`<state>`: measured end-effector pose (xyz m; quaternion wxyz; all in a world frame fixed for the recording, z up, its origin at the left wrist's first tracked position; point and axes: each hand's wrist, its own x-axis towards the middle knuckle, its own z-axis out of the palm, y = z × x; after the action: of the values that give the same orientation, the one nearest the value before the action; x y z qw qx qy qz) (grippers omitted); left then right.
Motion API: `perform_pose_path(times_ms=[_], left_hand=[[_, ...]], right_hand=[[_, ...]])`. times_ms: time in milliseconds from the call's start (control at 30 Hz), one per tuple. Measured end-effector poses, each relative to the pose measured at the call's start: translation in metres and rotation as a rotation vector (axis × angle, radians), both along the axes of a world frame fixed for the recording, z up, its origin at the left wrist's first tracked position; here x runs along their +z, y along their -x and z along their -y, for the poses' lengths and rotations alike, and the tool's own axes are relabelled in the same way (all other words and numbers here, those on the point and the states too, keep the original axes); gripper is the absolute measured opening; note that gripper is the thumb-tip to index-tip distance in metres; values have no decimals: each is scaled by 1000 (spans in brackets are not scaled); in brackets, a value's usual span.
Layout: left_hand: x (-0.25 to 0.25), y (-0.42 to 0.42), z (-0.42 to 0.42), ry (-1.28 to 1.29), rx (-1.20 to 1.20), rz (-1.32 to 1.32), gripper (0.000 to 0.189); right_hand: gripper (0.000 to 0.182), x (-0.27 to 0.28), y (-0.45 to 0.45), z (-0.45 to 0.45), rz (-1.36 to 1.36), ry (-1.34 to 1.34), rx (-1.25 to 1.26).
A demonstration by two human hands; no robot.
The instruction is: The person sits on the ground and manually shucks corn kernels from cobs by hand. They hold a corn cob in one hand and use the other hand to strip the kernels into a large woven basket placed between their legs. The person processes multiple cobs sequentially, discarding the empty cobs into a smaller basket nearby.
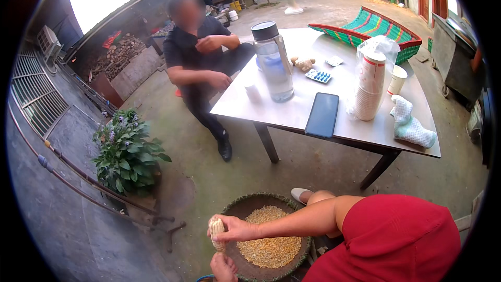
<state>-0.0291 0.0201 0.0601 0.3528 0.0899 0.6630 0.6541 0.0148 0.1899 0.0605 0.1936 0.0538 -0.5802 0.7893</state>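
A pale, ridged corn cob (217,233) is held upright over the left rim of a round woven basket (252,201). My right hand (235,229) reaches in from the right and grips its upper part, thumb across the front. My left hand (224,268), at the bottom edge, closes around the cob's lower end; its wrist is out of view. Loose yellow and whitish corn kernels (270,252) lie heaped in the basket, partly hidden beneath my right forearm.
A table (242,105) bears a water bottle (274,62), phone (322,114), stacked paper cups (368,86), blister packs (318,76) and ginger root (303,63). A green woven basket (372,27) lies at its far side. Another person (195,55) sits beyond; a leafy plant (127,152) stands left.
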Motion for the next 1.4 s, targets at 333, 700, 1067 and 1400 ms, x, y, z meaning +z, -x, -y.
perform_pose_path(times_ms=[333,700,1067,1400], left_hand=[[-13,-10,-9,305,-526,-575,28],[-112,-153,-29,548,-1646,-441,47],[-51,-15,-46,431,-287,-660,27],[-5,16,-36,-428,112,-166,48]], right_hand=[[49,-18,20,-23,312,-139,-556],[34,-13,30,-46,251,70,-525],[29,-15,29,-51,312,495,-111],[46,-5,19,-19,290,391,548]])
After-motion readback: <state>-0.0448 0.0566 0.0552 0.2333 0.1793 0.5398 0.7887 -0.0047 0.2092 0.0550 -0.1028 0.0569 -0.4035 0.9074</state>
